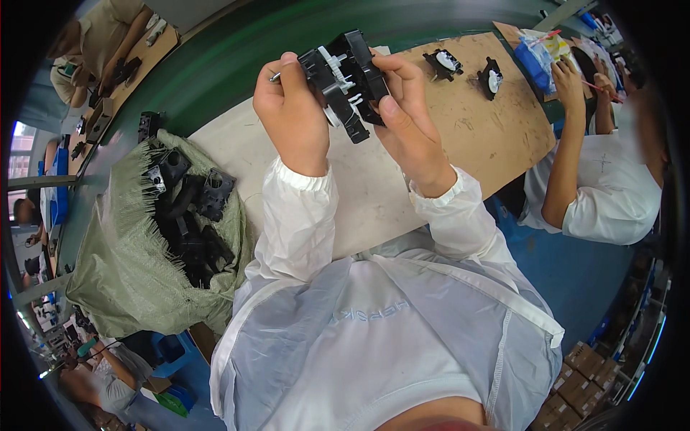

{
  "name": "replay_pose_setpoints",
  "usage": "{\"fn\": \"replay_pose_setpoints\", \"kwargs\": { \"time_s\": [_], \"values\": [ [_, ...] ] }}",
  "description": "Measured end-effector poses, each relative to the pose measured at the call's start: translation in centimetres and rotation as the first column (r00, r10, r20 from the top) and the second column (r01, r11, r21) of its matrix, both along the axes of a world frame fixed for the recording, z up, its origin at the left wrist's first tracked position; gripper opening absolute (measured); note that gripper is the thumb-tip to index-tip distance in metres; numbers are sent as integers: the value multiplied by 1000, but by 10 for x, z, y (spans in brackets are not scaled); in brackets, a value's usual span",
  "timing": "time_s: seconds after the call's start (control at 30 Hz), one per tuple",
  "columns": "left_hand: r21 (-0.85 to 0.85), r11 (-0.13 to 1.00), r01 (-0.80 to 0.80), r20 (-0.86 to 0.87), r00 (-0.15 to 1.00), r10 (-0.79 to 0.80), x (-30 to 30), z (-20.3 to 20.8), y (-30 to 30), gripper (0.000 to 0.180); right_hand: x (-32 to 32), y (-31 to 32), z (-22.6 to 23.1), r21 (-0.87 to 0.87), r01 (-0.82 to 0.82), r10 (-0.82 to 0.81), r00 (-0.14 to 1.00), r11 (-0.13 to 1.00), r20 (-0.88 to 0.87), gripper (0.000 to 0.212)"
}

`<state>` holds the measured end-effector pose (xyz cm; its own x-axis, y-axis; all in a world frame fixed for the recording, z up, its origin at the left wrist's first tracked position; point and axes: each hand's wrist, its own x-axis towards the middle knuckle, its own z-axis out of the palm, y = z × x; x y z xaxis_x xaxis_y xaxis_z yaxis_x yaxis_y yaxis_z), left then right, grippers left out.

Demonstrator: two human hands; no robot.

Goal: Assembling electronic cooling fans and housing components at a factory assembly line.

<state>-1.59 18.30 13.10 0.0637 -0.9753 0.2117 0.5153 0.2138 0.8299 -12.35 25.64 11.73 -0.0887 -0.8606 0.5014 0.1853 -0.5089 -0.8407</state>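
Note:
Up over the worktop, both hands grip a black plastic housing [336, 92] with white gears along its middle. My left hand [295, 118] is closed on its left section, and a short metal tip [275, 77] pokes out by the fingers; what it belongs to is hidden. My right hand [411, 122] pinches the right section [365, 65] between thumb and fingers. A gap with white toothed parts shows between the sections; whether they are joined, I cannot tell.
Left of me, an open green woven sack [118, 244] holds several black plastic parts [190, 237]. Two black parts with white discs [445, 63] lie on the brown board [489, 136]. A co-worker in a white shirt [596, 179] sits at the right, near a blue bag [533, 65].

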Motion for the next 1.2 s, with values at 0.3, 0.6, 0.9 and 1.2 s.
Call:
{"fn": "replay_pose_setpoints", "kwargs": {
  "time_s": [0.3,0.6,0.9,1.2],
  "values": [
    [-22,1000,-15,12,1000,15,-4,-4,0,23,-2,0,-2,28,15,-15,1000,999,-11,45],
    [-36,997,-62,71,995,64,-7,-12,-2,25,-1,3,-4,61,27,-26,1000,998,-18,44],
    [-97,988,-119,269,953,141,-8,-7,3,23,-5,3,-1,68,80,-71,990,994,-122,46],
    [-83,984,-160,306,935,178,-8,-13,2,23,-2,3,-4,72,128,-115,980,989,-160,43]
  ]
}}
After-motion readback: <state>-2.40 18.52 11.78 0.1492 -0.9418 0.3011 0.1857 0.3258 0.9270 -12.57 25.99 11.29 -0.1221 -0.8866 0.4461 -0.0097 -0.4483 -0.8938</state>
